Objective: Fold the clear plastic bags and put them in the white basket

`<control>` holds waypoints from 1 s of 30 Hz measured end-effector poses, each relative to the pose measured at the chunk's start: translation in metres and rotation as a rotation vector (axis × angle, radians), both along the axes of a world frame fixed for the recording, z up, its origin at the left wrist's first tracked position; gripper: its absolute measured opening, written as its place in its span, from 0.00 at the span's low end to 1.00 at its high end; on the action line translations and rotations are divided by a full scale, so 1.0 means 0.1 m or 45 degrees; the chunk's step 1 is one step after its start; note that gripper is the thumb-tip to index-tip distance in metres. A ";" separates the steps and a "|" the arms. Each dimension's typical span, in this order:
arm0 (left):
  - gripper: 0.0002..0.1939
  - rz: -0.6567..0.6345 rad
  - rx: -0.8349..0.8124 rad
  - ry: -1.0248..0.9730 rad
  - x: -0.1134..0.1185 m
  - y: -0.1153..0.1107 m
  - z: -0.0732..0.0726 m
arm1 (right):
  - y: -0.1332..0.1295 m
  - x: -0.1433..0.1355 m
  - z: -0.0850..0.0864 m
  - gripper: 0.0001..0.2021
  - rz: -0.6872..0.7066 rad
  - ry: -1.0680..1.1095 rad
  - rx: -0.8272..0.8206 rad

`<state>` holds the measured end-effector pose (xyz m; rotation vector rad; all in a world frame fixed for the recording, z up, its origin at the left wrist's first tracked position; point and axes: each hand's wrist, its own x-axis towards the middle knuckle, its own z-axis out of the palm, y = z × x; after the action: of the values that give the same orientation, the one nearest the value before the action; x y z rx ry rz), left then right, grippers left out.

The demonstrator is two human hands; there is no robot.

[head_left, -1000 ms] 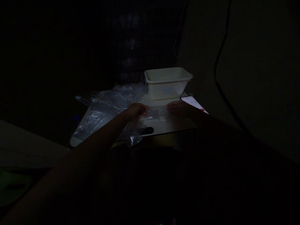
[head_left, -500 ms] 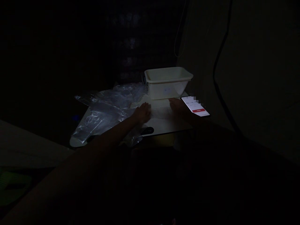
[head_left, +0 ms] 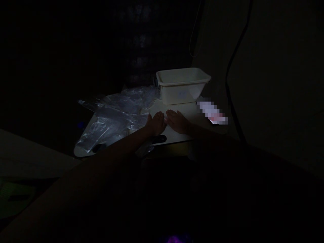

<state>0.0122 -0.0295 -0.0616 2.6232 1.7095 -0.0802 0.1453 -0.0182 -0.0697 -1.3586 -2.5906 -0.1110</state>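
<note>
My left hand (head_left: 156,124) lies flat on the white tabletop (head_left: 191,130), its fingers stretched out. Close beside it, my right hand (head_left: 177,122) also rests palm down with fingers extended, the two nearly touching. Whether a thin plastic sheet lies beneath them is too dark to tell. Crumpled clear plastic bags (head_left: 111,118) spread over the left side of the table, reaching my left hand.
Behind my hands stands a white plastic tub (head_left: 181,92) with a side latch. A lit phone (head_left: 211,111), partly pixelated, lies to the right. Black oval handle cutouts (head_left: 159,139) mark the table's near edge. A dark cable (head_left: 229,77) hangs at right.
My right hand has moved left, from near the phone to beside my left hand. The clear film seen between the hands is no longer visible. My left hand has stayed almost in place.
</note>
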 end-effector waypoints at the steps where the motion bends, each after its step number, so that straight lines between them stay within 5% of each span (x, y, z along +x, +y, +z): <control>1: 0.26 0.006 0.003 0.011 0.00 -0.01 0.00 | -0.01 -0.01 0.00 0.24 0.005 -0.012 -0.006; 14: 0.30 0.157 -0.039 0.097 0.03 -0.05 0.08 | -0.04 0.01 -0.06 0.24 -0.017 -0.101 0.035; 30: 0.34 0.195 -0.032 0.082 0.03 -0.04 0.07 | 0.01 0.39 -0.12 0.24 -0.065 -0.135 0.112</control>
<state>0.0154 -0.0338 -0.0549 2.4885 1.9090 -0.1853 0.1843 -0.0176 -0.0815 -1.4243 -2.6025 -0.3100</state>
